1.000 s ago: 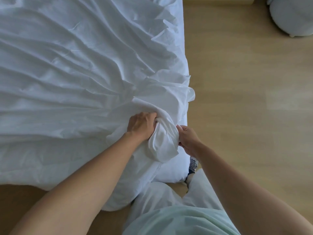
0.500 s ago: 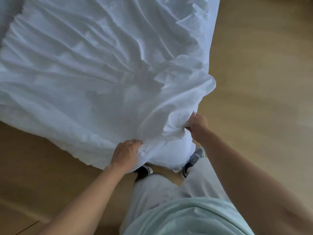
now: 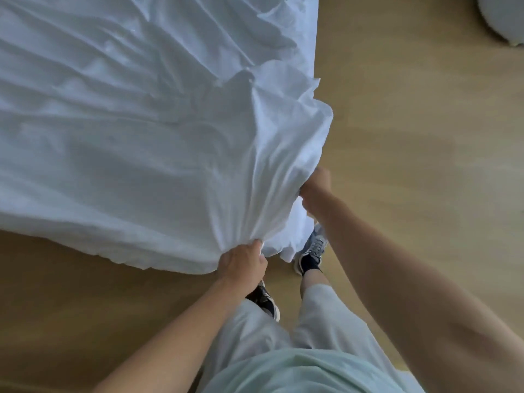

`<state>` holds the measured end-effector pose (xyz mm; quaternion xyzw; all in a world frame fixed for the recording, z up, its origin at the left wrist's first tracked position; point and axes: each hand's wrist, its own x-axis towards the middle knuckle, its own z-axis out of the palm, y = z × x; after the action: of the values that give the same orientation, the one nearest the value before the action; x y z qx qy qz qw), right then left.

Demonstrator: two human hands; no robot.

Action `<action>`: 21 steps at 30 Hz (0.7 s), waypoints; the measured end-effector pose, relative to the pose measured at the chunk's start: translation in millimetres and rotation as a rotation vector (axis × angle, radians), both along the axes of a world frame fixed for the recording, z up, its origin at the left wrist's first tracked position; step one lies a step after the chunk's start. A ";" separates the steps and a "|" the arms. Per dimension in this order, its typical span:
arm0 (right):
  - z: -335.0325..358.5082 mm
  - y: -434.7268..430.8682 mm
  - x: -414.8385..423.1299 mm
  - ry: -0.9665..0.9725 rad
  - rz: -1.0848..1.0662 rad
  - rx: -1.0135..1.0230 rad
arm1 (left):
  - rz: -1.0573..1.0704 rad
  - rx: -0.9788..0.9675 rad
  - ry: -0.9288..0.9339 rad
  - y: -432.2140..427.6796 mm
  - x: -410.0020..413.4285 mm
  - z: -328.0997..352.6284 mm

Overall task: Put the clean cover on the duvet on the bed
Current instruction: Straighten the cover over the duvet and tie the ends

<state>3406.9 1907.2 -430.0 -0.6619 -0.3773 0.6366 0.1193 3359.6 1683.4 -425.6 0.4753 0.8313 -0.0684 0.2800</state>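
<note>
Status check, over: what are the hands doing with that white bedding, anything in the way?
Left hand grips the cover, near edge. Right hand grips its side edge, cloth bunched between. Nothing in the way; shoes beneath the hanging corner.

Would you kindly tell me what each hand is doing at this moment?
Left hand: closed, grips the near edge of the white cover.
Right hand: closed, grips the cover at its corner.

We get soft, even daylight, faint shadows in the fabric folds, slight motion blur, wide-angle bending at edges.
</note>
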 end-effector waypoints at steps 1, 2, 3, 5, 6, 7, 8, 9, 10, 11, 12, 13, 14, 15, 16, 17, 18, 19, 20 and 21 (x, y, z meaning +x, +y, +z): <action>-2.6 -0.1 7.2 0.008 -0.057 -0.013 | -0.007 -0.019 0.000 -14.2 -5.3 -2.2; -6.0 0.0 14.7 0.005 -0.097 -0.019 | -0.028 -0.043 0.020 -26.4 -11.9 -3.5; -10.1 -0.9 23.2 0.011 -0.129 -0.016 | -0.045 -0.061 0.046 -36.8 -19.9 -3.5; -16.8 -1.6 42.6 0.008 -0.172 -0.023 | -0.054 -0.045 0.116 -49.3 -39.0 -6.3; -21.4 -0.5 53.8 -0.004 -0.192 -0.028 | -0.055 -0.036 0.157 -53.4 -48.4 -8.5; -25.9 2.7 66.4 -0.021 -0.216 -0.021 | -0.053 -0.037 0.198 -56.2 -57.1 -11.3; -30.6 8.0 79.3 -0.039 -0.231 -0.009 | -0.044 -0.059 0.233 -59.1 -63.6 -13.5; -33.8 14.2 91.0 -0.045 -0.241 0.006 | -0.038 -0.095 0.266 -62.1 -67.6 -15.3; -35.2 20.8 100.1 -0.047 -0.235 0.026 | -0.039 -0.143 0.294 -65.6 -66.5 -16.5; -35.7 27.8 105.3 -0.037 -0.215 0.036 | -0.056 -0.192 0.308 -67.5 -61.0 -18.7; -36.4 34.3 108.1 -0.024 -0.187 0.033 | -0.073 -0.228 0.301 -67.5 -51.4 -20.3; -36.7 38.7 108.4 -0.019 -0.145 0.030 | -0.092 -0.223 0.284 -63.6 -38.0 -20.5; -38.1 41.7 108.5 -0.023 -0.081 0.036 | -0.116 -0.184 0.257 -54.8 -21.4 -18.4; -38.3 42.1 108.8 -0.035 0.009 0.058 | -0.145 -0.087 0.243 -39.4 -5.2 -12.7; -39.0 41.4 110.6 -0.052 0.107 0.088 | -0.162 0.055 0.247 -16.0 7.3 -6.7; -40.1 40.0 113.1 -0.071 0.192 0.124 | -0.155 0.210 0.260 13.1 14.9 -2.6; -42.7 38.1 116.5 -0.086 0.257 0.156 | -0.113 0.330 0.278 46.1 18.7 1.0; -45.2 35.8 119.5 -0.096 0.301 0.186 | -0.041 0.380 0.293 80.0 18.1 3.0; -47.7 34.5 121.5 -0.106 0.330 0.221 | 0.036 0.362 0.285 112.1 15.2 4.2; -48.8 34.1 123.2 -0.115 0.354 0.260 | 0.075 0.303 0.263 140.2 11.0 2.7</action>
<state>3530.1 1941.3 -478.8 -0.5995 -0.5727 0.5549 0.0683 3370.6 1823.6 -422.9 0.4675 0.8787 0.0064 0.0967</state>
